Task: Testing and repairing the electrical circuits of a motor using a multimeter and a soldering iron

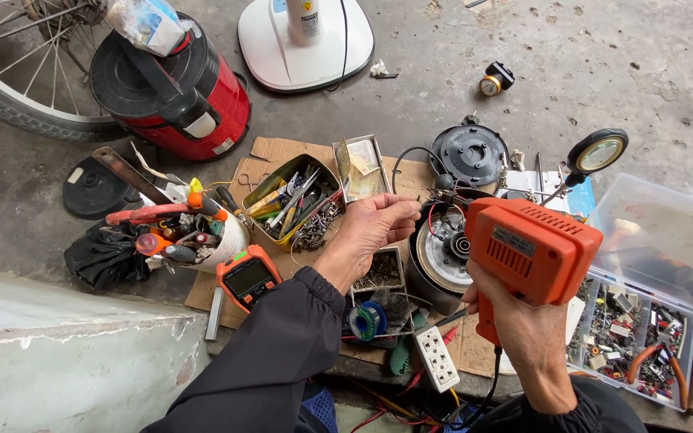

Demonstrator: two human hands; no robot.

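My right hand (515,317) grips the handle of an orange soldering gun (529,250), its tip pointing left over an open round appliance base (441,256) with red wires inside. My left hand (372,228) is raised beside it, its fingertips pinched on a thin wire near the gun's tip. Both sleeves are dark. A spool of solder (365,321) lies below my left forearm.
An orange multimeter (248,277), a tin box of tools (290,200), a white bucket of screwdrivers (194,232), a white power strip (436,358), a clear parts box (643,321), a magnifier on a stand (597,152), a red cooker (178,88), a bicycle wheel (18,80) and a fan base (306,40) surround the cardboard.
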